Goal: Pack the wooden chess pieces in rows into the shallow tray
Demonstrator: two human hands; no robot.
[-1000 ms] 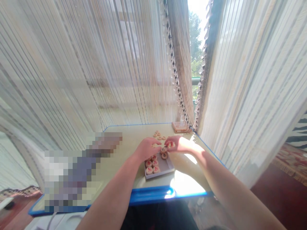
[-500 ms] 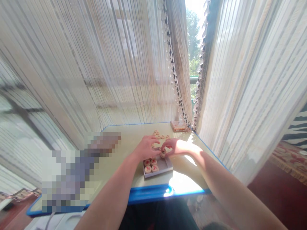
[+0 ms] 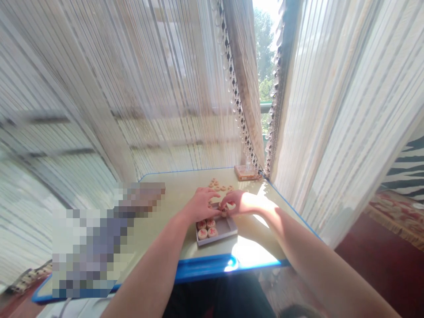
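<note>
A shallow box [image 3: 217, 240] in front of me holds several round Chinese chess pieces [image 3: 212, 232] with red characters, on its left side. Over the box's far left part, my left hand [image 3: 201, 205] is open, its fingers spread and curved and its thumb reaching toward the middle. My right hand [image 3: 239, 202] pinches a Chinese chess piece [image 3: 224, 213] at the box's far right corner. The left thumb tip is close to that piece; whether they touch I cannot tell. My left hand hides part of the rear of the box.
More loose chess pieces [image 3: 217, 187] lie beyond my hands on the pale table [image 3: 172, 190] with its blue edge. A flat box [image 3: 245, 172] sits at the far right corner. At the left, a pixelated arm-like shape [image 3: 109, 238] crosses the table. Curtains [image 3: 185, 88] hang behind.
The view has shifted slightly. The right hand's pinched chess piece sits a little lower, nearer the row in the box. Both hands otherwise keep nearly the same place.
</note>
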